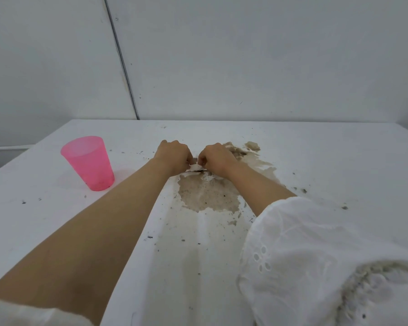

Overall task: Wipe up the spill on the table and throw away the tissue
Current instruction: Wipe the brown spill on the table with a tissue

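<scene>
Beside the empty pink cup (88,162), both hands (174,158) (216,159) pinch one tissue (194,167) over the spill (209,194).

Bench (327,161): smooth white surface, faintly glossy, smeared with a brown gritty spill (207,196). Cup (88,162): translucent pink plastic, smooth. Tissue (194,167): thin white paper, crumpled and soiled. Sleeve (316,255): white matt cloth, eyelet-embroidered. Wall (245,55): matt white panels.
</scene>
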